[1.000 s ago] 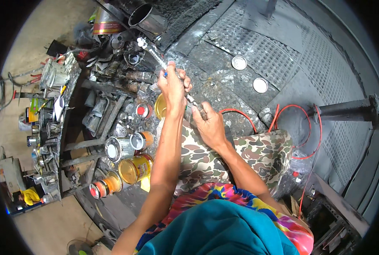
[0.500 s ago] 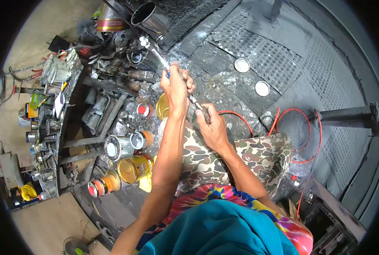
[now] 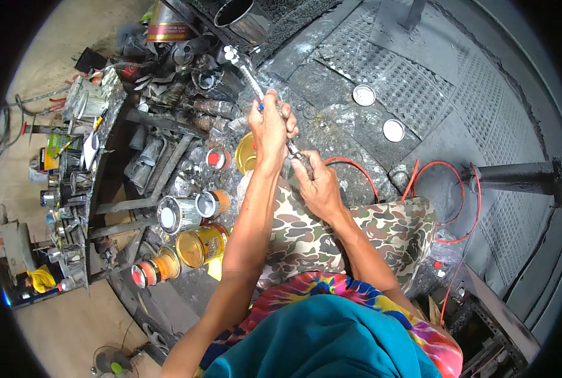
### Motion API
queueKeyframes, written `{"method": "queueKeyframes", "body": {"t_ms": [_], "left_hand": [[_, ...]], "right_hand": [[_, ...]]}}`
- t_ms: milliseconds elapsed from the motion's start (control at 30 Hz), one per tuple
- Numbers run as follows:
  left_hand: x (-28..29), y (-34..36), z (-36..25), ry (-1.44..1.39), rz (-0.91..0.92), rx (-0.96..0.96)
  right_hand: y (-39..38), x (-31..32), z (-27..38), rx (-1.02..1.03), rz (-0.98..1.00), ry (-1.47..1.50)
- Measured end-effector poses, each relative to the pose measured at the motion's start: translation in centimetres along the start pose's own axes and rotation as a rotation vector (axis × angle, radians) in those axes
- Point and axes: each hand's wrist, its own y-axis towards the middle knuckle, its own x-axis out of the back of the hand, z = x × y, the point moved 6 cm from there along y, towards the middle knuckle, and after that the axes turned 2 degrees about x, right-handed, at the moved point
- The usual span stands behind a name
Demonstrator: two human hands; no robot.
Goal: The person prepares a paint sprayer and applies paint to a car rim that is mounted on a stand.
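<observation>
A long silver spray gun (image 3: 250, 79), with a pale knobbed tip and a bit of blue near my fingers, slants up and away from me. My left hand (image 3: 271, 129) is closed round its middle, thumb on top. Just below, my right hand (image 3: 318, 186) pinches the gun's near end, its fingertips partly hiding the joint. A red hose (image 3: 356, 169) comes out from beside my right hand. Beyond the tip stands a grey metal cup (image 3: 246, 22) with an open mouth; whether it joins the gun I cannot tell.
Paint cans and jars crowd the left, among them a yellow can (image 3: 199, 246) and a grey-splashed can (image 3: 174, 217). A cluttered bench (image 3: 98, 157) stands beyond them. Two round lids (image 3: 393, 130) lie on the stained floor mats. The hose loops round a dark post (image 3: 514, 177) at right.
Both hands and the spray gun have shifted slightly right in view, the gun's tip also a little upward. The metal cup has moved right as well. Both grips are kept.
</observation>
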Motion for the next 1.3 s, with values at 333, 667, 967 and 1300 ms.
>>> {"method": "queueKeyframes", "body": {"t_ms": [333, 667, 967, 1300], "left_hand": [[-1.1, -0.9, -0.5, 0.003, 0.023, 0.015], [-1.4, -0.7, 1.2, 0.006, 0.091, 0.029], [-3.4, -2.0, 1.6, 0.135, 0.239, -0.041], [-6.9, -3.7, 4.1, 0.056, 0.507, -0.078]], "right_hand": [[0.1, -2.0, -2.4, -0.248, 0.103, 0.617], [-1.2, -0.7, -3.1, -0.212, 0.166, 0.264], [7.0, 6.8, 1.1, 0.046, -0.132, 0.217], [16.5, 6.9, 8.0, 0.142, -0.055, -0.505]]}}
